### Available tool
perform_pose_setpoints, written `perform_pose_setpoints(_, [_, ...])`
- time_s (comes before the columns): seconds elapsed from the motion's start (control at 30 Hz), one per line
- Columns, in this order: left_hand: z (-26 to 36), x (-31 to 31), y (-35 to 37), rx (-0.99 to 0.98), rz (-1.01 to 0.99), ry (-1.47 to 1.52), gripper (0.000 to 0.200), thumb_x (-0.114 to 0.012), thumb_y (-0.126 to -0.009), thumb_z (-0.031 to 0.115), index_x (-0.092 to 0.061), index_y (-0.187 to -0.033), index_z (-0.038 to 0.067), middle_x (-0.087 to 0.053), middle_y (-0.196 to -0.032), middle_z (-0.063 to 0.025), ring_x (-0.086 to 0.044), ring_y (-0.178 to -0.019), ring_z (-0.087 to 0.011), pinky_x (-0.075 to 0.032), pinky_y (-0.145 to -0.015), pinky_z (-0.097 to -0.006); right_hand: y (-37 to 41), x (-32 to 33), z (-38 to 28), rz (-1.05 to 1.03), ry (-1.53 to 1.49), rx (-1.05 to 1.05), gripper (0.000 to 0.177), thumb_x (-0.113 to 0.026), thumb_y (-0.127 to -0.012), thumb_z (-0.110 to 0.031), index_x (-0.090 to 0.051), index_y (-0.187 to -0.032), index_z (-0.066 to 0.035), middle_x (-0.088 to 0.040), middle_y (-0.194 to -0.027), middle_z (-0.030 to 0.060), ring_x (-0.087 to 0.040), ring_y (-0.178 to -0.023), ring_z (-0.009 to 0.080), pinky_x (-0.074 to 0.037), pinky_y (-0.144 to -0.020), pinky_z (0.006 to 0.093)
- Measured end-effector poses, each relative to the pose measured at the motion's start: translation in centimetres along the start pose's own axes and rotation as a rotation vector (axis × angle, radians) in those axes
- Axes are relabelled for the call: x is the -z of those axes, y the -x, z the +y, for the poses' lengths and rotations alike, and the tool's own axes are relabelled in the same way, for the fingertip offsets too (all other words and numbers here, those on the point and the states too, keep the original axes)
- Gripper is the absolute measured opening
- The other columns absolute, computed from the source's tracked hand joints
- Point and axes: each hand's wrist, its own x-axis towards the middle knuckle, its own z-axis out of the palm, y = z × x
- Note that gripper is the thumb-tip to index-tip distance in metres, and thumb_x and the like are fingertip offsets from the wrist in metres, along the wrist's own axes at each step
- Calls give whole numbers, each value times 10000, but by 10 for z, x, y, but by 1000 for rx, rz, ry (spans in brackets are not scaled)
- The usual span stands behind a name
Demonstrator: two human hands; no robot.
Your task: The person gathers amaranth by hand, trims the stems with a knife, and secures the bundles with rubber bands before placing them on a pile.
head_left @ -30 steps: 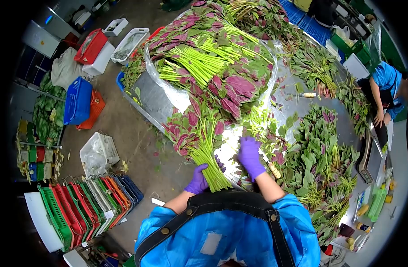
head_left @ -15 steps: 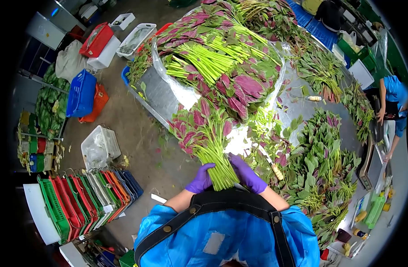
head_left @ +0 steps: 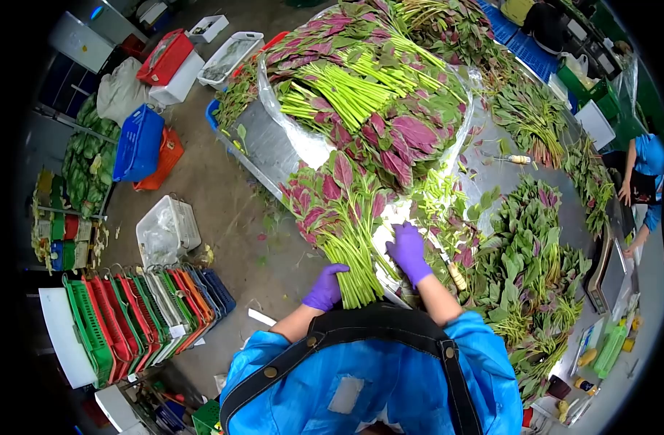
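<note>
Since the earlier frame, the right hand [head_left: 409, 254] had moved off the stems, up and away to three o'clock of the held bunch [head_left: 350, 254], while the left hand [head_left: 324, 288] had stayed closed around its lower stalks from eight o'clock. The right hand's fingers looked bent; whether they pinched anything could not be told. The bunch's leaves fanned towards eleven o'clock, just below the plastic-lined heap [head_left: 361, 87] at twelve. With only one hand gripping, the bunch probably risked splaying or shedding outer stalks if that grip loosened. The knife [head_left: 457, 277] lay at four o'clock from the right hand, its blade aimed towards eleven, so a careless sweep could have nicked the glove or knocked the handle. Cut stem pieces [head_left: 440, 192] at one o'clock from that hand might have clung to the leaves, had the bunch swung sideways into them.
</note>
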Motion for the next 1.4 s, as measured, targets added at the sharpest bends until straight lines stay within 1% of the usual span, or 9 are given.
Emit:
perform_pose_setpoints(0.17, [1,-1,1,24,-35,110,522,-459,-738,115,-394,-1231,-45,-509,-1163,-218,-511,-1056,-362,-375,-959,-466,-1,-20,7,18,-346,176,182,-592,-766,-214,-597,-872,-67,-573,-888,127,-548,-815,262,-443,-689,344])
perform_pose_setpoints(0.27, [3,0,-5,42,-75,65,505,-449,-790,120,-357,-1253,-59,-498,-1184,-216,-508,-1078,-342,-375,-971,-444,17,-37,-1,-657,-1720,-732,334,-487,-888,-359,-543,-1039,-67,-570,-875,36,-545,-819,158,-451,-691,303])
perform_pose_setpoints(0.4, [14,-25,17,-21,30,-354,410,-495,-840,126,-421,-1209,-37,-541,-1146,-142,-547,-1035,-234,-414,-925,-352,27,5,-35,-677,-1742,-860,416,-471,-898,-366,-485,-1177,-58,-584,-1053,70,-580,-917,166,-466,-808,283])
perform_pose_setpoints(0.47, [21,-24,27,15,79,-449,402,-500,-838,139,-441,-1196,-33,-543,-1147,-128,-542,-1039,-221,-411,-919,-339,36,-17,-21,-1021,-1834,-615,469,-539,-871,-266,-411,-1255,-30,-534,-1175,93,-515,-1082,179,-408,-922,313])
perform_pose_setpoints(0.67, [33,-18,32,-24,69,-763,435,-513,-792,135,-473,-1198,-14,-566,-1121,-97,-525,-1052,-198,-385,-933,-305,27,36,-79,-1004,-1501,-302,577,-616,-785,-116,-368,-1295,-10,-454,-1266,103,-409,-1187,186,-291,-1010,307])
perform_pose_setpoints(0.9, [35,-34,53,18,27,-60,432,-531,-752,90,-460,-1161,-29,-586,-1013,-150,-589,-918,-259,-469,-862,-372,21,43,-50,-998,-1676,-525,563,-637,-748,-75,-409,-1258,-3,-539,-1164,101,-539,-1042,198,-416,-922,330])
perform_pose_setpoints(0.97, [24,-8,39,112,149,-106,379,-548,-794,114,-475,-1144,-11,-589,-1000,-126,-593,-894,-231,-478,-833,-351,33,21,-42,-993,-1685,-666,499,-591,-790,-73,-412,-1250,8,-560,-1128,120,-564,-1013,205,-457,-878,334])
perform_pose_setpoints(1.13, [11,-33,30,-77,150,-332,292,-543,-800,72,-508,-1082,3,-588,-1009,-115,-597,-889,-219,-480,-809,-336,33,20,-59,-960,-1463,-300,512,-614,-778,-70,-420,-1249,-15,-550,-1136,106,-559,-1008,202,-437,-885,326])
perform_pose_setpoints(1.4, [19,-26,36,-49,110,-282,294,-555,-801,81,-486,-1071,-12,-595,-891,-115,-602,-848,-212,-498,-785,-326,40,22,-45,-1034,-1787,-630,445,-598,-780,-61,-468,-1202,1,-599,-1013,112,-603,-881,208,-478,-800,300])
